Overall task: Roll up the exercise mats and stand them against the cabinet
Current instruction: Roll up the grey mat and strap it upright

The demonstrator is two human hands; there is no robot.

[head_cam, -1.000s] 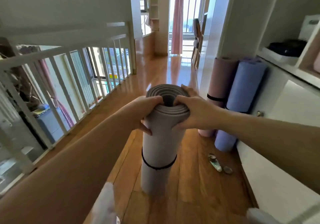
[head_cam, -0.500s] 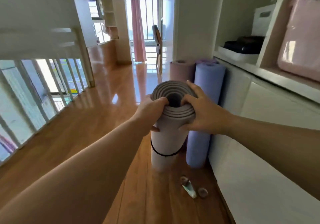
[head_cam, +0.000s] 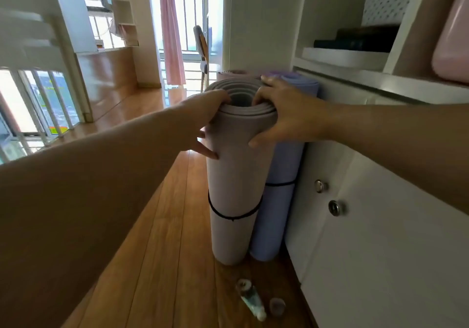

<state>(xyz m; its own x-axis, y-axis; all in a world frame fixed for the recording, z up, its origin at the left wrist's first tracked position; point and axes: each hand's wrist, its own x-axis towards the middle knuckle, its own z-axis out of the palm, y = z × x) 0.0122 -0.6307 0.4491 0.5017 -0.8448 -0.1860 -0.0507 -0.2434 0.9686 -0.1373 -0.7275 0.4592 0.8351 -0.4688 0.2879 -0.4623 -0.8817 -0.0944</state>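
A rolled pale grey-lilac mat [head_cam: 234, 185] stands upright on the wood floor, bound by a black elastic band [head_cam: 232, 217]. My left hand [head_cam: 203, 119] grips its top rim from the left, fingers hooked into the roll. My right hand [head_cam: 284, 114] grips the rim from the right, thumb down the side. Right behind it a rolled lavender mat [head_cam: 279, 201] leans on the white cabinet [head_cam: 380, 239]. The top of a pink rolled mat [head_cam: 229, 73] peeks out further back.
A small tube [head_cam: 252, 302] and a cap [head_cam: 277, 306] lie on the floor in front of the mats. Cabinet doors carry two metal knobs [head_cam: 333, 207]. Shelves above hold boxes. A white railing [head_cam: 43, 104] runs along the left; open wood floor [head_cam: 162, 226] lies between.
The grey mat has been carried right and forward toward the cabinet, and now stands beside the lavender mat. Both hands have kept their grip on its top.
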